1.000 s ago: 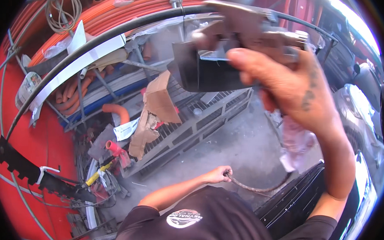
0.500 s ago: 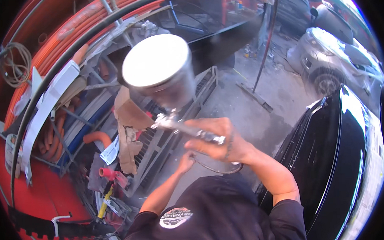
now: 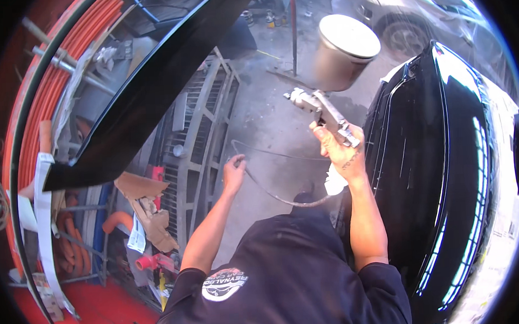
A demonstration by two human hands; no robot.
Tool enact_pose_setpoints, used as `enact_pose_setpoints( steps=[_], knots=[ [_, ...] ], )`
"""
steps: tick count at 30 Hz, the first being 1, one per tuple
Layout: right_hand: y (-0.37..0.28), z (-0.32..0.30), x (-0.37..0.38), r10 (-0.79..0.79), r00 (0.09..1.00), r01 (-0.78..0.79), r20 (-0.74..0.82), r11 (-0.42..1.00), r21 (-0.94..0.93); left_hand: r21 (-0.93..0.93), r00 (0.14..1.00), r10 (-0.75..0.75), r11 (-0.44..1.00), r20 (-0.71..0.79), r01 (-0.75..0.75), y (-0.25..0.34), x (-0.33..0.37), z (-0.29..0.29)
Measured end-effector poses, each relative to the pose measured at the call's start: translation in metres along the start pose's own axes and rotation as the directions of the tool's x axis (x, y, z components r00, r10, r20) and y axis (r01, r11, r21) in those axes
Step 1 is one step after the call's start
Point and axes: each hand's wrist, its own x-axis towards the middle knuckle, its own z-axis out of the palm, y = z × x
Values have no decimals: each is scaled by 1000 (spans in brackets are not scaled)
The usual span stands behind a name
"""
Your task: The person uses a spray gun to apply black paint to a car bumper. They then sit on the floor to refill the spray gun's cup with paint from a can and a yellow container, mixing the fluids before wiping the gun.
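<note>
My right hand (image 3: pixel 346 152) is wrapped round the handle of a metal spray gun (image 3: pixel 325 110), raised in front of my chest. On top of the gun sits a round paint cup (image 3: pixel 347 51) with a white lid. Lower and to the left, the fingers of my left hand (image 3: pixel 234 173) are closed on a thin dark air hose (image 3: pixel 266 192). The hose loops across toward my right forearm, where a white cloth or paper (image 3: pixel 334 182) shows below the hand. Close on my right stands a glossy black car panel (image 3: pixel 413 172).
A long black panel (image 3: pixel 146 86) juts across the upper left above a slatted metal rack (image 3: pixel 198 147). Torn cardboard (image 3: pixel 148 204) and orange pipes (image 3: pixel 69 48) lie at the left. Farther off are a thin upright pole (image 3: pixel 294 33) and a plastic-covered car (image 3: pixel 401 22).
The spray gun and my right hand have swung to the right, toward the black car panel. My left hand has risen with the hose. The view has turned, bringing the long black panel closer.
</note>
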Motion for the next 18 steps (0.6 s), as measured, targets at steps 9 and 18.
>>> enact_pose_setpoints(
  steps=[9, 18],
  knots=[
    [28, -90, 102, 146, 956, -124, -256, 987, 99, -31, 991, 120, 992, -58, -122, 69, 157, 74],
    [20, -138, 221, 21, 956, 46, -294, 975, 218, -162, 996, 86, 983, 8, -83, 137, 249, 153]
  ],
)
